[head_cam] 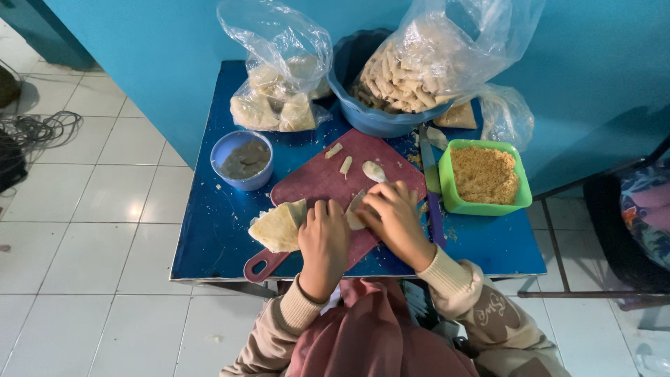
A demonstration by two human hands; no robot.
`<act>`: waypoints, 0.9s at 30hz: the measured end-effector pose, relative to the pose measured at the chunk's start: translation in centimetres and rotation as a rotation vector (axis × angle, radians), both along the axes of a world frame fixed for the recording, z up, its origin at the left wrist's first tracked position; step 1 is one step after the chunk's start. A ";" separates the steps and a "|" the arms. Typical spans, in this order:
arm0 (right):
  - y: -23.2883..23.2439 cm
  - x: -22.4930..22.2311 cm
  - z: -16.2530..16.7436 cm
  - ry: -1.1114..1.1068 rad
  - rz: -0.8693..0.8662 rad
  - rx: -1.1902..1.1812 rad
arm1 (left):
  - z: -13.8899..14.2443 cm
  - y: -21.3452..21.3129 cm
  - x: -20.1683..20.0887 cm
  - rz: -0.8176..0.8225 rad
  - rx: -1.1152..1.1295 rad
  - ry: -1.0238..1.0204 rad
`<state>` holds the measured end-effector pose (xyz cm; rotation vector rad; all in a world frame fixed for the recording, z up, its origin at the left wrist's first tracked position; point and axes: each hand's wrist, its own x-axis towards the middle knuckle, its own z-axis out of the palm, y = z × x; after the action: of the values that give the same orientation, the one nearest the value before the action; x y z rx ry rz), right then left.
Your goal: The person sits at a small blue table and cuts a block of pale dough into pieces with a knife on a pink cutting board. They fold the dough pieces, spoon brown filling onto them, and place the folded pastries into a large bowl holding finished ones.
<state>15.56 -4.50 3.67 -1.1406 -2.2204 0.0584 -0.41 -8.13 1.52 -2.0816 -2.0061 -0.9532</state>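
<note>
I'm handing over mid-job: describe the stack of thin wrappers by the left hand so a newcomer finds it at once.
Start at the blue table, then the maroon cutting board in its middle. The wrapper stack lies at the board's near left edge, right beside the left hand. Unlike the bagged pieces at the back, it is a loose, unbagged, pale yellow pile of flat folded sheets.

Left hand [323,241] and right hand [392,218] cover the piece of dough they press on the red cutting board [317,178]; only a pale edge shows between them, shape not determinable. Clear bag [457,49] at 1 o'clock cut off by the top edge. Dark cables [31,132] at 9 o'clock run off the left edge. Contents of the small blue bowl [243,159]: grey mass, kind unclear
</note>
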 end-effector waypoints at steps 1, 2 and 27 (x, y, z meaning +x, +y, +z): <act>0.0 0.2 0.1 -0.009 -0.021 0.034 | 0.2 -0.1 0.0 -0.026 0.007 -0.039; 0.0 0.4 0.2 -0.017 -0.042 0.068 | 0.4 -0.2 -0.1 -0.051 0.016 -0.078; 0.4 1.8 0.2 0.319 0.049 -0.377 | 1.8 -0.3 0.6 -0.248 0.033 -0.184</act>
<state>17.33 -4.10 3.83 -1.1738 -1.9966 0.6571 0.22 -8.40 3.30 -2.3421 -1.8225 -1.2525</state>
